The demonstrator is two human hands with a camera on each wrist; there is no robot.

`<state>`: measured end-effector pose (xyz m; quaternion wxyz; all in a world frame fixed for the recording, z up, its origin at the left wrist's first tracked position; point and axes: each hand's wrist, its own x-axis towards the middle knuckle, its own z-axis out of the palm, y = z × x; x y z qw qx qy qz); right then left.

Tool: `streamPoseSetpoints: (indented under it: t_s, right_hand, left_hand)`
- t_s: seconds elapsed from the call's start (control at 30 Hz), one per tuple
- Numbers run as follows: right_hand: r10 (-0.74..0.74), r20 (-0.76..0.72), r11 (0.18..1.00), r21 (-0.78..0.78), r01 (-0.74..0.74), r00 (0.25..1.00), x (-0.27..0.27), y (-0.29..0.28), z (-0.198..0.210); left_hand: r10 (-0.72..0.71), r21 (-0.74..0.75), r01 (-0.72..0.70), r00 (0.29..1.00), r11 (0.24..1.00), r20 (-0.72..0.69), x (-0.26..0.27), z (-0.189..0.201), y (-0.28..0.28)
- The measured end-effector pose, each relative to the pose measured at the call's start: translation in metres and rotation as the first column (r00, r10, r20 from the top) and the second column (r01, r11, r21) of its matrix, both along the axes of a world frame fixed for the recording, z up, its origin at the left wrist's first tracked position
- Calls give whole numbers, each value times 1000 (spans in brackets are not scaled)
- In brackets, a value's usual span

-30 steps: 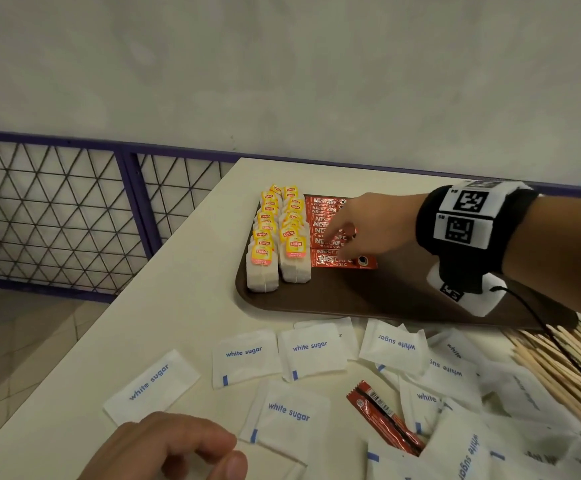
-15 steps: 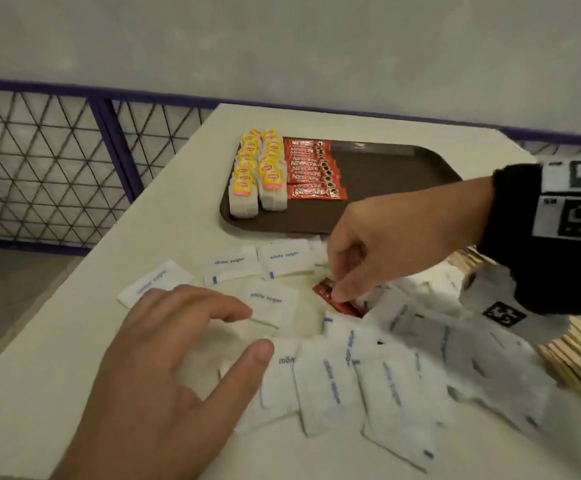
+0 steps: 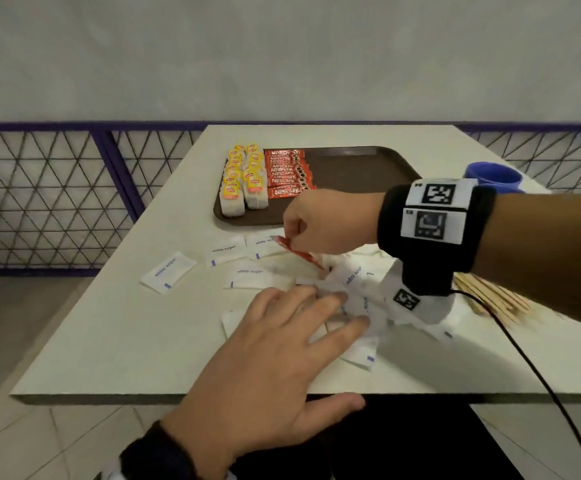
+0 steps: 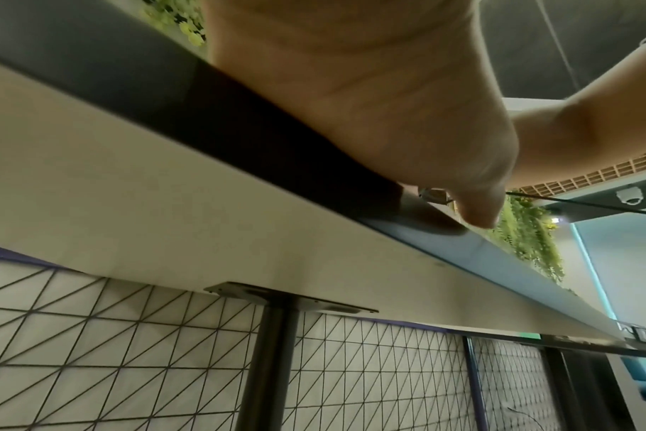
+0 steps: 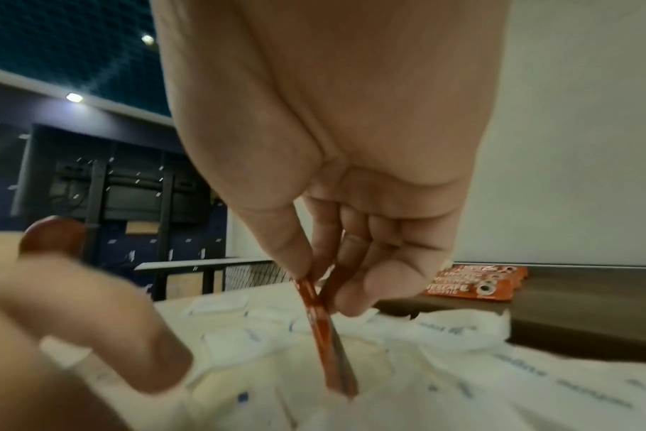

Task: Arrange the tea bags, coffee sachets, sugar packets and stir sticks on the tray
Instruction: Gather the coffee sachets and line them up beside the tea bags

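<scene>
My right hand pinches a red coffee sachet by its upper end and holds it tilted over the heap of white sugar packets. The right wrist view shows thumb and fingers closed on that sachet. My left hand lies flat with straight fingers on sugar packets near the table's front edge. On the brown tray stand rows of yellow-tagged tea bags and a row of red coffee sachets. Wooden stir sticks lie at the right.
A blue cup stands at the far right behind my wrist. Loose sugar packets spread left of the heap. A cable runs from my wrist band over the table's front edge. A mesh railing stands left.
My right hand left the tray, came down to the loose sachet among the sugar packets, pinched it and lifted it. My left hand slid forward onto the packets.
</scene>
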<state>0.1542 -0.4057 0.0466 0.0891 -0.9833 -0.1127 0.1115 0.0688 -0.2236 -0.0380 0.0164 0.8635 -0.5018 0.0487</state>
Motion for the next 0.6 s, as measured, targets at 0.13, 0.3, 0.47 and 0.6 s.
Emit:
streamPoseSetpoints:
  t_s: [0.13, 0.3, 0.47, 0.6]
  right_hand:
    - [-53, 53, 989, 138, 45, 997, -22, -27, 19]
    - [-42, -134, 999, -12, 41, 990, -56, -63, 13]
    - [30, -154, 999, 29, -25, 988, -73, -62, -9]
    - [80, -137, 975, 216, -49, 987, -75, -55, -4]
  left_hand:
    - [109, -94, -116, 991, 989, -74, 3, -5, 3]
    - [253, -218, -278, 958, 936, -136, 7, -8, 3]
    - [304, -144, -323, 942, 935, -140, 7, -8, -3]
    - [233, -69, -243, 963, 967, -132, 9, -11, -5]
